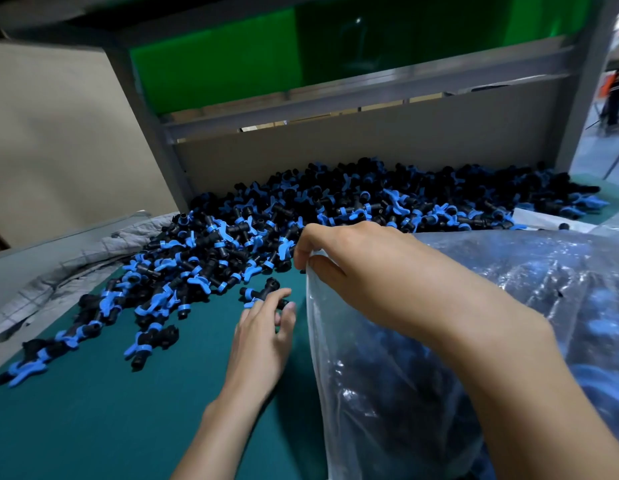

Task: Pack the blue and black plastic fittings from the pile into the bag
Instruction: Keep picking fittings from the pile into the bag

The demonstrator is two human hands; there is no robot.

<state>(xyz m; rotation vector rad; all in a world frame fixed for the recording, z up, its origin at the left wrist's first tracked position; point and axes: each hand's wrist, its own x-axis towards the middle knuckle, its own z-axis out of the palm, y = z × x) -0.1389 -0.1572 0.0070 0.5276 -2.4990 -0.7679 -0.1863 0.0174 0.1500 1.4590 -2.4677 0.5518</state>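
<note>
A big pile of blue and black plastic fittings [335, 209] spreads across the green table top [93, 410] from the back right to the front left. A clear plastic bag [387, 393] with several fittings inside stands at the right. My right hand [353, 265] pinches the bag's top edge and holds it up. My left hand [263, 337] lies on the table beside the bag, its fingertips touching one loose black fitting [266, 292] at the pile's near edge.
A grey quilted cloth [76, 258] lies along the table's left edge. A beige board [370, 147] and a grey metal frame [155, 126] close off the back. More clear plastic [543, 220] lies at the far right.
</note>
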